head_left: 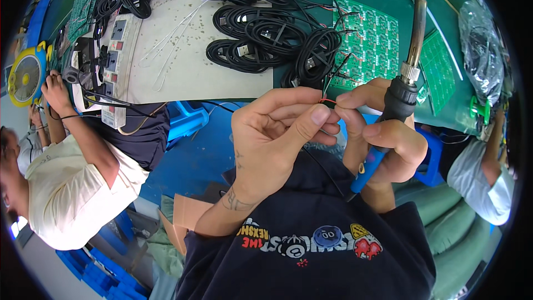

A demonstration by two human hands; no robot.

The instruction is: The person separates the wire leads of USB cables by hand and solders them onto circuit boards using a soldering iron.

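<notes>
Green matting covers the right half of the workbench (pixel 311 86), with a pale grey sheet over the left half, seen from the head camera looking down across the person's dark printed shirt.

Both hands meet near the centre of the picture. The left hand (pixel 275 136) has its fingers curled in close, thumb pressed against the forefinger, pinching the thin red and green wire ends (pixel 328 100) at their tip. The right hand (pixel 383 133) sits just at 3 o'clock from it, fingertips touching the same wire ends, while the remaining fingers wrap shut around the blue-and-black handled soldering iron (pixel 408 72), whose metal shaft points up toward 12 o'clock. The wire ends run up into a coiled black cable (pixel 316 58) lying at 12 o'clock from the hands.

Beyond, at 1 o'clock, a green panel of small circuit boards (pixel 372 39) lies flat on the matting. More bundled black cables (pixel 252 36) are heaped at 11 o'clock on the grey sheet. A white power strip (pixel 114 66) lies near the left edge at 9 o'clock, where another person in a cream shirt (pixel 72 189) reaches toward the bench. A second co-worker's pale sleeve (pixel 480 180) shows at 3 o'clock
</notes>
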